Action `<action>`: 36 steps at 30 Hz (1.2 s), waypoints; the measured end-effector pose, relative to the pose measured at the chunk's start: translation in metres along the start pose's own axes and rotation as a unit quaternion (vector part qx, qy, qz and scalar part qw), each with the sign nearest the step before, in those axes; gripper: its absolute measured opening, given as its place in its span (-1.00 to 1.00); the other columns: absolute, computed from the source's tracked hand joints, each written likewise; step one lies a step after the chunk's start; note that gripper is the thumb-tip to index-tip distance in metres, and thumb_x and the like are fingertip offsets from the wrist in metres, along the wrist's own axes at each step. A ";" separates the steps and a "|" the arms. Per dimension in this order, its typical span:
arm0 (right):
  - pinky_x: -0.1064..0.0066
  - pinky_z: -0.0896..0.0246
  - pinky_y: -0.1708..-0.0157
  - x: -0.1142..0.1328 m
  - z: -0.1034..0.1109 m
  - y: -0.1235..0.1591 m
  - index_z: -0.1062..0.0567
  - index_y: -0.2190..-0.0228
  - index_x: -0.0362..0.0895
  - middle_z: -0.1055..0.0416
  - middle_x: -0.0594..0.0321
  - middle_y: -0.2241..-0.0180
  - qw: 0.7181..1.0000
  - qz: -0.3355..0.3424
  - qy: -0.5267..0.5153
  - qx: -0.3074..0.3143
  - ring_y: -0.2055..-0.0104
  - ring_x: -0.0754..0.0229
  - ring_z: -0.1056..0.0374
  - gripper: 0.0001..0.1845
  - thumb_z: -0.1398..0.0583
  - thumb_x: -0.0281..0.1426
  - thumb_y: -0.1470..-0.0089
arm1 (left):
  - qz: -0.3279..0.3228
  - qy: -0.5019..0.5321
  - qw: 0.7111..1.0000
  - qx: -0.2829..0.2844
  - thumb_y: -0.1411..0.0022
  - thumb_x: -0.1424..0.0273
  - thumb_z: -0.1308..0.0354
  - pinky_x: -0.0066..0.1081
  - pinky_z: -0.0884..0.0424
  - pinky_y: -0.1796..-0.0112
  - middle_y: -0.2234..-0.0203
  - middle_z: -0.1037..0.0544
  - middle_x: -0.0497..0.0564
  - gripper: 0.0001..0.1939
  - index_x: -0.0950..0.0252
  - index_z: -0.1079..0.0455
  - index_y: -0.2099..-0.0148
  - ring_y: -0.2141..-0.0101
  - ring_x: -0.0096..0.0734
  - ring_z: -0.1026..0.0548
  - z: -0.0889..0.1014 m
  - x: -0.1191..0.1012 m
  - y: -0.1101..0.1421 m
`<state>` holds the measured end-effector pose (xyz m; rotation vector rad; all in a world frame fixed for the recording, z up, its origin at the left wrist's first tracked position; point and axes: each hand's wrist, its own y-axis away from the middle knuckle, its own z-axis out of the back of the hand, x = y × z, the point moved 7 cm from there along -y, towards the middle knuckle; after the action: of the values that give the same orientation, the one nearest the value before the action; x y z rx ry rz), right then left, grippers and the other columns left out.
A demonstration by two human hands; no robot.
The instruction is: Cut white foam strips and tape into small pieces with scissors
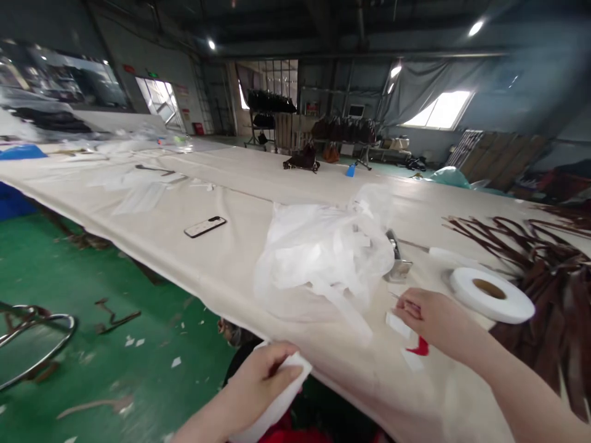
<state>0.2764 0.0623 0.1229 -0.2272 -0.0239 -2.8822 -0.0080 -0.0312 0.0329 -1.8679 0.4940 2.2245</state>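
My left hand (272, 375) is closed on a folded white sheet (277, 403), thumb on top, just off the table's near edge. Over the tabletop, the fingers of my right hand (420, 314) are pinched together. A thin pointed tip (394, 296) shows at those fingers, but what they hold is mostly hidden. Beneath that hand lie a small white piece (398, 325) and a red item (419, 347), its kind unclear, with another white scrap (412, 360) beside it. A translucent white plastic bag (318, 258) with white pieces inside rests between and beyond my hands.
Right of the bag stands a metal tape dispenser-like object (398, 261). A roll of white tape (492, 295) lies near brown straps (545, 295) at the right. A phone case or phone (205, 226) sits left on the pale table (221, 264). A metal stool ring (69, 329) is lower left.
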 end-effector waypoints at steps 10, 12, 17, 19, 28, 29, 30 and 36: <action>0.31 -0.30 0.35 -0.064 -0.088 0.021 -0.53 0.43 -0.09 -0.57 0.15 0.44 0.919 -0.176 -0.347 -0.068 0.36 0.04 -0.46 -0.73 -0.19 -0.14 0.03 | -0.023 0.044 0.999 -0.006 -0.15 0.06 -0.19 -0.47 -0.24 0.37 0.48 -0.44 -0.04 -0.61 0.33 -0.43 0.26 0.43 -0.43 -0.37 -0.041 -0.008 -0.060; 0.32 -0.33 0.30 -0.069 -0.083 0.026 -0.54 0.43 -0.11 -0.58 0.12 0.38 0.862 -0.186 -0.464 -0.082 0.31 0.04 -0.47 -0.70 -0.25 -0.13 0.08 | -0.030 0.006 0.999 0.021 -0.15 0.08 -0.19 -0.47 -0.22 0.37 0.48 -0.45 -0.04 -0.62 0.34 -0.46 0.30 0.43 -0.43 -0.35 -0.047 -0.010 -0.055; 0.41 -0.22 0.52 -0.048 -0.045 0.035 -0.44 0.55 -0.11 -0.44 0.28 0.57 0.828 -0.153 -0.526 -0.117 0.53 0.21 -0.30 -0.69 -0.35 -0.16 0.17 | 0.038 0.068 0.992 0.097 -0.03 0.11 -0.30 -0.41 -0.28 0.26 0.32 -0.54 0.02 -0.58 0.31 -0.51 0.16 0.33 -0.34 -0.44 -0.075 -0.005 -0.061; 0.44 -0.07 0.62 -0.031 -0.034 0.038 -0.38 0.61 -0.10 -0.33 0.36 0.65 0.839 -0.138 -0.514 -0.114 0.64 0.30 -0.12 -0.68 -0.34 -0.17 0.15 | 0.088 0.177 0.976 0.087 0.07 0.10 -0.37 -0.38 -0.32 0.28 0.34 -0.55 0.06 -0.51 0.33 -0.48 0.16 0.33 -0.29 -0.49 -0.083 -0.003 -0.080; 0.47 0.15 0.67 -0.010 -0.074 0.065 -0.29 0.65 -0.08 0.01 0.50 0.76 0.831 -0.145 -0.517 -0.143 0.68 0.36 0.10 -0.62 -0.30 -0.11 0.16 | 0.003 0.288 0.948 -0.138 0.08 0.06 -0.37 -0.44 -0.30 0.35 0.41 -0.53 0.01 -0.50 0.33 -0.41 0.22 0.43 -0.41 -0.45 -0.038 -0.040 -0.134; 0.47 0.17 0.67 -0.012 -0.082 0.067 -0.30 0.65 -0.08 0.02 0.51 0.78 0.828 -0.148 -0.522 -0.141 0.70 0.37 0.12 -0.60 -0.29 -0.09 0.15 | 0.014 0.268 0.956 -0.115 0.06 0.06 -0.35 -0.44 -0.29 0.34 0.43 -0.53 0.00 -0.52 0.33 -0.42 0.23 0.42 -0.40 -0.45 -0.045 -0.038 -0.128; 0.48 0.19 0.68 -0.013 -0.089 0.070 -0.31 0.64 -0.09 0.03 0.53 0.80 0.821 -0.148 -0.534 -0.138 0.71 0.39 0.16 -0.59 -0.28 -0.06 0.13 | 0.020 0.246 0.965 -0.086 0.03 0.06 -0.34 -0.43 -0.28 0.32 0.44 -0.53 0.00 -0.54 0.34 -0.43 0.25 0.40 -0.39 -0.45 -0.054 -0.036 -0.122; 0.52 0.31 0.70 0.004 -0.109 0.082 -0.36 0.47 -0.09 0.03 0.59 0.78 0.748 -0.161 -0.625 -0.154 0.73 0.44 0.23 -0.56 -0.33 -0.02 0.17 | 0.031 0.223 0.974 0.018 0.09 0.09 -0.38 -0.38 -0.28 0.14 0.33 -0.57 0.00 -0.50 0.33 -0.50 0.17 0.24 -0.28 -0.47 -0.109 -0.034 -0.088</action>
<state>0.2765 -0.0216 0.0156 -2.3053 0.1853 -2.3650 0.1295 0.0118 0.0391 -2.3656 0.6641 1.8055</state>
